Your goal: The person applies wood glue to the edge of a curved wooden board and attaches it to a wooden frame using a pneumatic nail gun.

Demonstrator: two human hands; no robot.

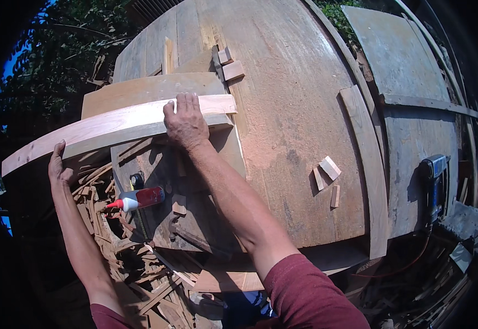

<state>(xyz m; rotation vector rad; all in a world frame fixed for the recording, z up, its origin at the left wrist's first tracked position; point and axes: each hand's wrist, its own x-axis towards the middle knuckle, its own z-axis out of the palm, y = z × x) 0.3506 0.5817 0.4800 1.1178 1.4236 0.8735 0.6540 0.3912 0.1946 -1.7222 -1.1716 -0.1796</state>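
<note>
Plank (129, 118) is seemingly being positioned, left hand (61, 169) pinching it at nine o'clock, right hand (187, 122) clasping at eleven; next move is likely needing level support.

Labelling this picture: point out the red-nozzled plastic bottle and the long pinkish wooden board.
Red-nozzled plastic bottle (142, 198): head view, on its body.
Long pinkish wooden board (119, 121): head view, on its sunlit face.
</note>
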